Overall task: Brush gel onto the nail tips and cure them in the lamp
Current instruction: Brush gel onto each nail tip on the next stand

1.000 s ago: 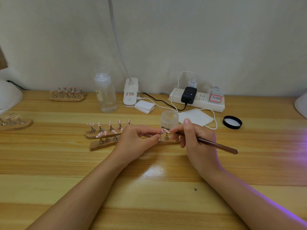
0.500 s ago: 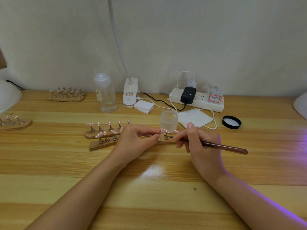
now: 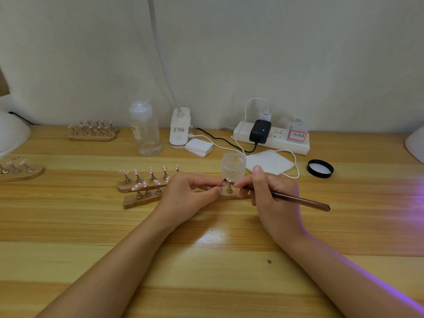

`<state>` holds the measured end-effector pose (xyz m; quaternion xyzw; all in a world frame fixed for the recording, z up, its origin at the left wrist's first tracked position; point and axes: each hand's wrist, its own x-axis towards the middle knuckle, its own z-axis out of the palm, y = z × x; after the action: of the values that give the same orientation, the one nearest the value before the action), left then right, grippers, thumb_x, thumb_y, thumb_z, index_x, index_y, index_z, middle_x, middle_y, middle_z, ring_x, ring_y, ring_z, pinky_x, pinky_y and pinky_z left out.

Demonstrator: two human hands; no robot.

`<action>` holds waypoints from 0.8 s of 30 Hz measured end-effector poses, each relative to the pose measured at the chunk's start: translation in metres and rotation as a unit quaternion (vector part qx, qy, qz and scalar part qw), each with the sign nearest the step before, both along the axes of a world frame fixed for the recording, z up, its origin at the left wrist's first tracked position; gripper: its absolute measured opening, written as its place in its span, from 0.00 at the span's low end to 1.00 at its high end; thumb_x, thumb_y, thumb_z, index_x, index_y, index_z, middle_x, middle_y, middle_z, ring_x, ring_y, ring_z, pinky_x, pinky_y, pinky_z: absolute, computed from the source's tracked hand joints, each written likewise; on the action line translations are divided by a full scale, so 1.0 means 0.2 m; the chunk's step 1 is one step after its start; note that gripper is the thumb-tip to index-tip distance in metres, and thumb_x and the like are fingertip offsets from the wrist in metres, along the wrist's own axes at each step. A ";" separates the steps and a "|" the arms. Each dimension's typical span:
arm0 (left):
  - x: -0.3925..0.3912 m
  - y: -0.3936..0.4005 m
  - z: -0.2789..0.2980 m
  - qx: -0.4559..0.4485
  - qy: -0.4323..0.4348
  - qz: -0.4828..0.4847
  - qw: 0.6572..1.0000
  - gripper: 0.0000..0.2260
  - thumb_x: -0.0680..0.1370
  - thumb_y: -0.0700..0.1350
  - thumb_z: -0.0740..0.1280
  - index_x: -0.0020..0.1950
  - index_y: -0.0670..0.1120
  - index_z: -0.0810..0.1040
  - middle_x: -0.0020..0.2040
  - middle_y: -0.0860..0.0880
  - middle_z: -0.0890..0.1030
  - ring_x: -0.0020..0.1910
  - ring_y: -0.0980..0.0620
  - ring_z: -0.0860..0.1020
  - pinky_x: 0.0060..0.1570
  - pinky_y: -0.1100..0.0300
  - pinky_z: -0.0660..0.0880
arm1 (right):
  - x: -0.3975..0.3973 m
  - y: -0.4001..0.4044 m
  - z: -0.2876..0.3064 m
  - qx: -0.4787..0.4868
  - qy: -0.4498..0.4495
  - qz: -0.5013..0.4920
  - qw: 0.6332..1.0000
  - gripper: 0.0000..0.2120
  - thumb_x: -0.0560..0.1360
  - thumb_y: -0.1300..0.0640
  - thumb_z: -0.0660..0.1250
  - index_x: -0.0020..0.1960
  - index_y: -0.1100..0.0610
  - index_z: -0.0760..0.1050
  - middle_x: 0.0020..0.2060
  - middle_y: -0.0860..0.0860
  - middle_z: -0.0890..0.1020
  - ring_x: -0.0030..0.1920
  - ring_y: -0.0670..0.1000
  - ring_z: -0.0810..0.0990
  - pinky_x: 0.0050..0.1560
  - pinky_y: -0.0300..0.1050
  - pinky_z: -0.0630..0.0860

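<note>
Two wooden holder strips with pink nail tips on metal stands lie mid-table, the nearer strip (image 3: pixel 137 200) partly under my hands. My left hand (image 3: pixel 188 193) pinches a small metal stand (image 3: pixel 226 182) at that strip's right part. My right hand (image 3: pixel 273 191) grips a brown brush (image 3: pixel 298 199), its tip touching the nail tip on that stand. The frosted gel jar (image 3: pixel 233 165) stands open just behind my fingers. A white curing lamp (image 3: pixel 415 145) shows at the right edge, with purple light falling on the table and my right forearm.
Two more wooden holders (image 3: pixel 93 134) (image 3: pixel 20 172) with nail tips sit at the left. A clear bottle (image 3: pixel 144 131), a desk lamp base (image 3: pixel 180 129), white pads (image 3: pixel 199 146), a power strip (image 3: pixel 271 140), a wipe (image 3: pixel 268 161) and the black jar lid (image 3: pixel 320 168) line the back. Another white dome (image 3: pixel 11 134) sits far left.
My right hand has slid slightly right and the brush handle has swung further right and lower. My left hand stays at the stand.
</note>
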<state>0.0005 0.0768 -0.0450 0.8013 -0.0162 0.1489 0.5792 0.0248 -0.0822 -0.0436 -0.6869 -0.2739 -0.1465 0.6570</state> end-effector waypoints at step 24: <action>0.00 -0.01 0.00 -0.030 0.008 0.010 0.999 0.10 0.69 0.35 0.72 0.41 0.51 0.84 0.41 0.53 0.84 0.41 0.57 0.81 0.46 0.59 0.79 | -0.01 -0.01 0.00 0.001 0.020 -0.002 1.000 0.18 0.76 0.56 0.56 0.33 0.56 0.80 0.25 0.47 0.79 0.27 0.40 0.76 0.32 0.28 0.69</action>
<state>0.0003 0.0753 -0.0449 0.7845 0.0007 0.1486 0.6020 0.0232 -0.0851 -0.0439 -0.6894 -0.2591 -0.1342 0.6630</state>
